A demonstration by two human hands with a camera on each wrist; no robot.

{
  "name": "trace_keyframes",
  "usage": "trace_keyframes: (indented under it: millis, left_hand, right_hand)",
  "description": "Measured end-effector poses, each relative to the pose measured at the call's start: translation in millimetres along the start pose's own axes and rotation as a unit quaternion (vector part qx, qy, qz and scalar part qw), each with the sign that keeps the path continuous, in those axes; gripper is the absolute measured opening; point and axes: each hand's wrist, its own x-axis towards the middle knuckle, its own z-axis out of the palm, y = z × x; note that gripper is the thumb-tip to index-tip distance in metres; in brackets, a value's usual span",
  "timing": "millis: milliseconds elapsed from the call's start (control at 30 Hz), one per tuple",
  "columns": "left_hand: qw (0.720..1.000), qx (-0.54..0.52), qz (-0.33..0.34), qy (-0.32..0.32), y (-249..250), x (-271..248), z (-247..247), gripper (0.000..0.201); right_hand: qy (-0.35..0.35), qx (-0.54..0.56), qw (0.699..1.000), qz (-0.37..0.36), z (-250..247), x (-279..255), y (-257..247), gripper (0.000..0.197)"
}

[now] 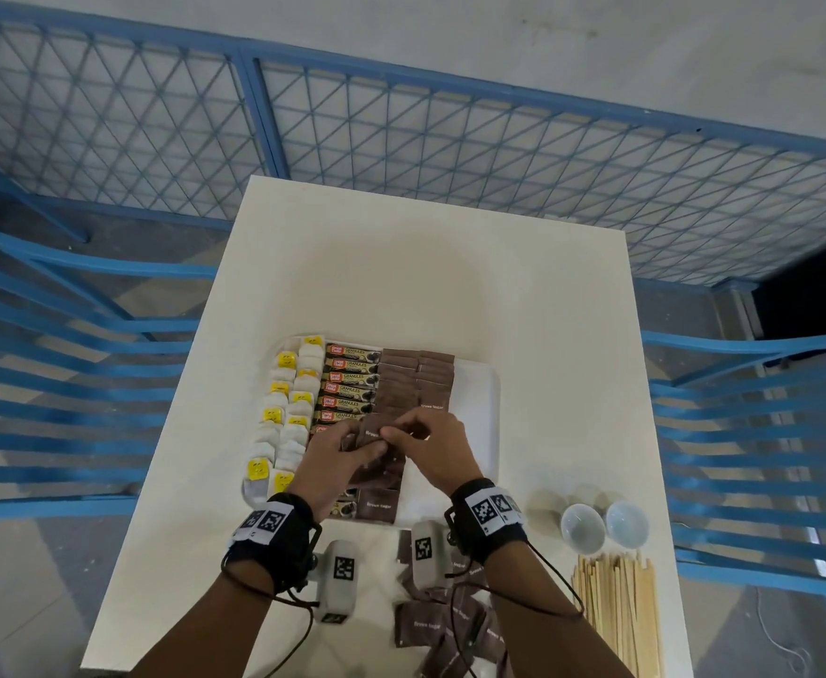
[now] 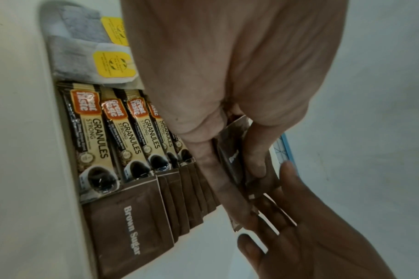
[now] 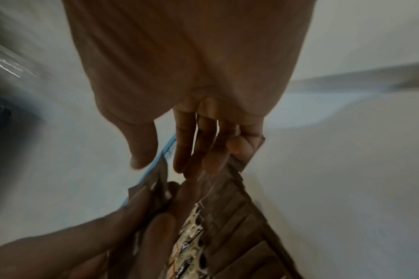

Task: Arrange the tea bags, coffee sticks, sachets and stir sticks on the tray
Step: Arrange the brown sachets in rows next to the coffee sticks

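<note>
A white tray (image 1: 479,398) holds tea bags (image 1: 286,408) with yellow tags at the left, a column of coffee sticks (image 1: 352,384), then overlapping rows of brown sugar sachets (image 1: 401,379). Above the tray's middle my left hand (image 1: 352,445) grips a small bunch of brown sachets (image 1: 369,430) between thumb and fingers (image 2: 253,162). My right hand (image 1: 396,433) is right beside it, its thumb and fingers loosely spread and touching the bunch's edge (image 2: 275,217). Nothing sits between its thumb and fingers in the right wrist view (image 3: 159,163).
Loose brown sachets (image 1: 430,623) lie on the table near its front edge, under my right forearm. A bundle of wooden stir sticks (image 1: 616,614) lies at the front right, with two white cups (image 1: 582,526) behind it. Blue railings (image 1: 743,433) surround the table.
</note>
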Motion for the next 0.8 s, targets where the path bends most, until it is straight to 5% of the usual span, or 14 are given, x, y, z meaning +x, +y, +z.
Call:
trace_keyframes:
  millis: [100, 167, 500, 633, 800]
  left_hand:
    - [0.999, 0.011, 0.012, 0.029, -2, 0, 0, 0.006]
    - [0.999, 0.010, 0.014, 0.047, -1, -1, 1, 0.020]
    - [0.998, -0.009, -0.029, 0.059, -1, -9, 1, 0.021]
    - [0.996, 0.086, 0.022, 0.027, -5, -14, -8, 0.013]
    - [0.997, 0.068, 0.025, 0.021, -5, -15, -6, 0.014]
  right_hand:
    - [-0.010, 0.026, 1.000, -0.008, -1, -1, 1, 0.008]
    - [-0.020, 0.039, 0.999, -0.012, -2, -1, 0, 0.009]
    - [-0.001, 0.025, 1.000, 0.015, -3, -6, 0, 0.007]
    - [0.004, 0.020, 1.000, 0.019, -8, -4, 3, 0.008]
    - [0.006, 0.026, 0.999, 0.026, -6, -4, 4, 0.017]
